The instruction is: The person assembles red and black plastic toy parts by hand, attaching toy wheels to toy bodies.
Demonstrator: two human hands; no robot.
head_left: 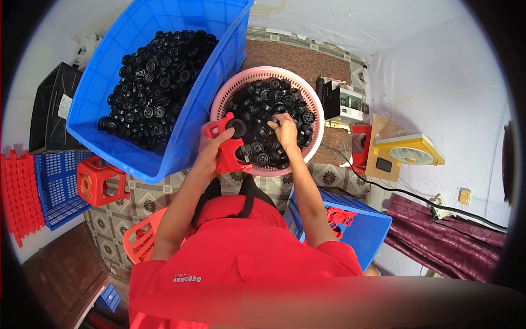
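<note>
Fingers of the left hand are closing around a red plastic toy-vehicle body near the centre of the frame, and the thumb is lying across its upper face. The right hand, just right of centre, is bending its fingers inward, and the thumb and fingertips are pinching 1 small black toy wheel above the pile.

The red body is sitting at the lower left edge of a round pink basket, partly overlapping the rim. Its shell is looking glossy and blocky, with cut-out gaps, and 1 thick black tyre is showing against its upper right side. Whether that tyre is fixed on, I cannot tell.

Loose black wheels with spoked hubs are filling the basket. At upper left, a big blue tub is holding a larger heap of black wheels. At lower right, a blue crate is containing more red plastic parts.
</note>
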